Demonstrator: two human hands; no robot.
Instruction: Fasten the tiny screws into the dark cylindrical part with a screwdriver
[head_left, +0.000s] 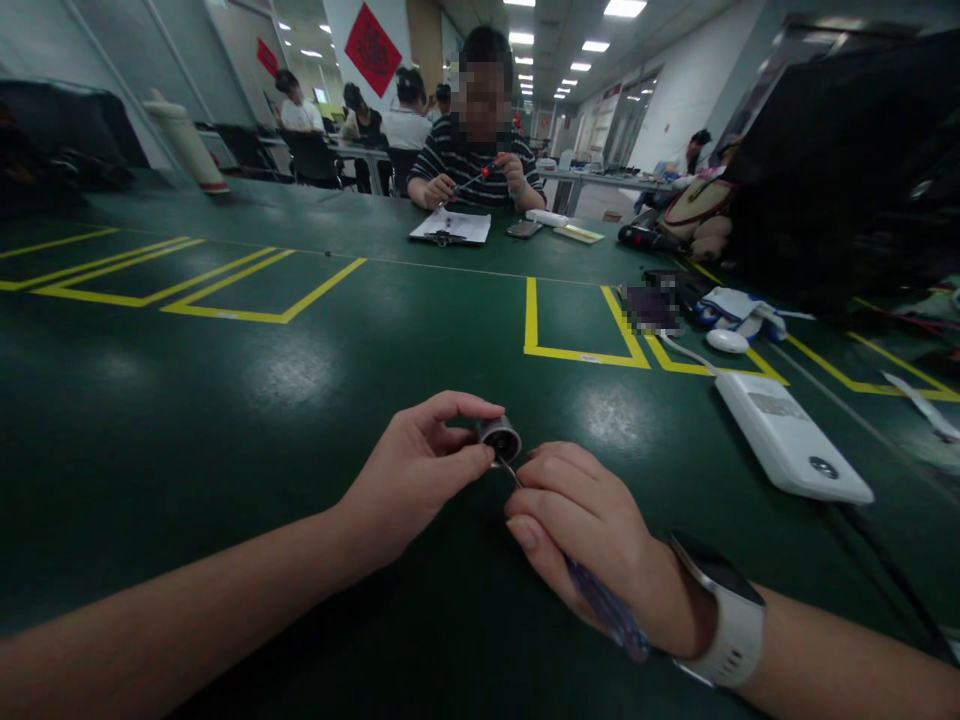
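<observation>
Between the fingertips and thumb of my left hand [420,465] is a small grey metal cylinder [512,424], its hollow end turned toward me and to the right. My right hand [589,525] is closed around a screwdriver with a translucent bluish-purple handle [609,608], which sticks out below the palm. The thin metal shaft reaches into the cylinder's opening; its tip is hidden inside. Both hands are close together just above the green tabletop [300,480]. A watch with a pale strap [731,640] is on my right wrist.
Yellow tape outlines [589,357] mark the table. To the right lie a white power bank [791,435] with a cable, a white oval case [727,341] and a blue-white cloth [742,308]. Across the table a person [476,150] holds a red-handled tool near a clipboard [450,228].
</observation>
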